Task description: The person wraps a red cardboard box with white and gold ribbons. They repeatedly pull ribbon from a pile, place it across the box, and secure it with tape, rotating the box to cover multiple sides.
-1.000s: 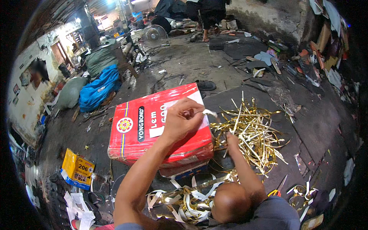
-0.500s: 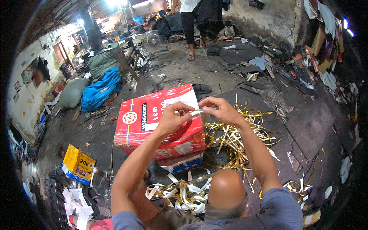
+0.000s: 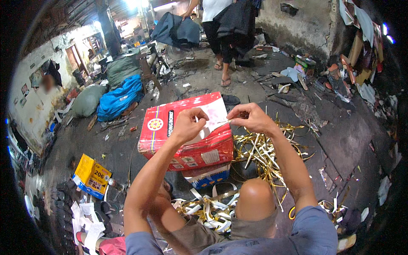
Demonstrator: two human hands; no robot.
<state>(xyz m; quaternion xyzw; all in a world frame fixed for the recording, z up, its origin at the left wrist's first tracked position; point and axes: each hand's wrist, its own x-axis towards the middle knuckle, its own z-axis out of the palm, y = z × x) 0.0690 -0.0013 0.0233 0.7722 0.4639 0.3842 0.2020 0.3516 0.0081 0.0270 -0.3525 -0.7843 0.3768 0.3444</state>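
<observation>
Over a red cardboard box (image 3: 191,157) my two hands are raised, a short gap between them. My right hand (image 3: 253,119) pinches the end of a thin pale strip (image 3: 221,125) above the box's right edge. My left hand (image 3: 189,126) has thumb and forefinger curled together over the box top; what is between them, if anything, is hidden. A white patch covers part of the box top. Right of the box lies a tangled heap of gold and white strips (image 3: 265,148). More white and gold strips (image 3: 210,212) lie between my legs.
Under the red box stands a blue box (image 3: 212,177). A yellow and blue carton (image 3: 92,176) sits at the left, with a blue sack (image 3: 120,97) farther back. Ahead, a person (image 3: 219,29) carries dark sheets. Scraps (image 3: 293,76) litter the far right.
My hands have moved apart, the right one keeping the strip. The person ahead has stepped nearer, swinging a dark sheet out to the left. The view has shifted slightly.
</observation>
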